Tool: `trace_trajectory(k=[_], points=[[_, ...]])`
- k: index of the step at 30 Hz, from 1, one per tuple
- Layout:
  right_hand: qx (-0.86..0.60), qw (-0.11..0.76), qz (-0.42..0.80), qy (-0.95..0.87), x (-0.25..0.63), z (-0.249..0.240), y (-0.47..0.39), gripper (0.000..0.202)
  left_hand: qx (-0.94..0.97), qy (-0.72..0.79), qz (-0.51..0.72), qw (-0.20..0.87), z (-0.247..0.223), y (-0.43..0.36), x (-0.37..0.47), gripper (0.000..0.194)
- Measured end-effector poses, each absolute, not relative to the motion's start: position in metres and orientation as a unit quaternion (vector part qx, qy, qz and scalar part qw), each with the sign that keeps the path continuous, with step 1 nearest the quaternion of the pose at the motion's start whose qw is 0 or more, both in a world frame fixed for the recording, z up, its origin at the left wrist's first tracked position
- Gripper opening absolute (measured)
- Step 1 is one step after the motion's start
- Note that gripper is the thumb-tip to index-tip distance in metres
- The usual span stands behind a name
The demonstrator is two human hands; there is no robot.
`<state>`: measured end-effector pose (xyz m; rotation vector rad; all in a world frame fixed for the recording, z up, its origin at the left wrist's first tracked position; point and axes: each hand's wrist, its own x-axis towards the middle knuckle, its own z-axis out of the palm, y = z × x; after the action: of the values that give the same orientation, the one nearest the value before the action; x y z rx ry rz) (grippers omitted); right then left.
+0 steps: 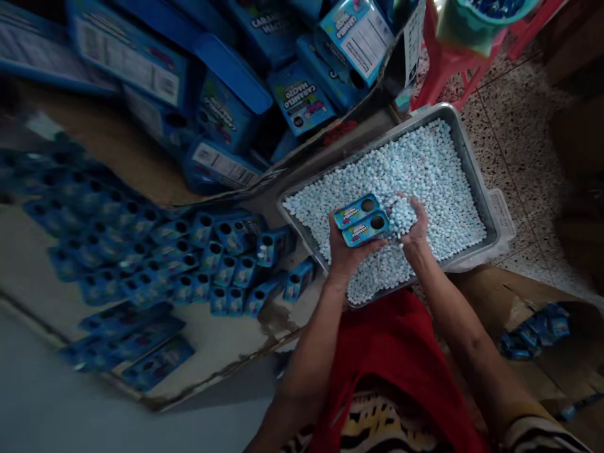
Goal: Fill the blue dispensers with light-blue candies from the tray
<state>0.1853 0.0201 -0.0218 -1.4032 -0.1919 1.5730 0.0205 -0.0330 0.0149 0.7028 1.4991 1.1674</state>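
My left hand (346, 255) is closed around two small blue candy boxes (361, 220) side by side, each with a dark round hole at its end. Close against the holes, my right hand (415, 229) is cupped around a heap of small pale-blue candies (401, 215). Both hands are over a grey plastic tub (488, 189) filled with the same candies. The fingers of my right hand are partly hidden by the candies.
Many similar blue boxes (202, 251) stand and lie on the table (226, 352) at left. A large carton of bigger blue boxes (302, 97) is behind them. At right are a red stool (434, 63) bearing a green container (491, 25) and an open cardboard box (491, 286).
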Motion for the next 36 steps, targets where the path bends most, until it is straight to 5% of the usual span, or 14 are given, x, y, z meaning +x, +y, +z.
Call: trace_trajectory(k=[4, 11, 22, 27, 32, 36], points=[[-0.458, 0.537, 0.706, 0.055, 0.183, 0.02, 0.031, 0.024, 0.479, 0.643, 0.437, 0.409, 0.005, -0.037, -0.023, 0.1], [-0.38, 0.575, 0.701, -0.181, 0.156, 0.085, 0.026, 0.028, 0.575, 0.6, 0.426, 0.358, -0.014, -0.043, -0.014, 0.096], [-0.433, 0.591, 0.562, -0.384, 0.13, 0.068, 0.031, 0.046, 0.561, 0.608, 0.434, 0.357, -0.02, -0.049, -0.014, 0.088], [-0.459, 0.519, 0.548, -0.469, 0.127, 0.069, 0.024, 0.053, 0.549, 0.62, 0.435, 0.354, -0.027, -0.052, -0.015, 0.1], [-0.404, 0.413, 0.551, -0.603, 0.148, 0.086, 0.007, 0.058, 0.578, 0.604, 0.44, 0.328, -0.027, -0.05, -0.013, 0.082], [-0.558, 0.426, 0.411, -0.581, 0.188, 0.058, -0.031, 0.055, 0.539, 0.617, 0.489, 0.3, -0.029, -0.057, -0.005, 0.088]])
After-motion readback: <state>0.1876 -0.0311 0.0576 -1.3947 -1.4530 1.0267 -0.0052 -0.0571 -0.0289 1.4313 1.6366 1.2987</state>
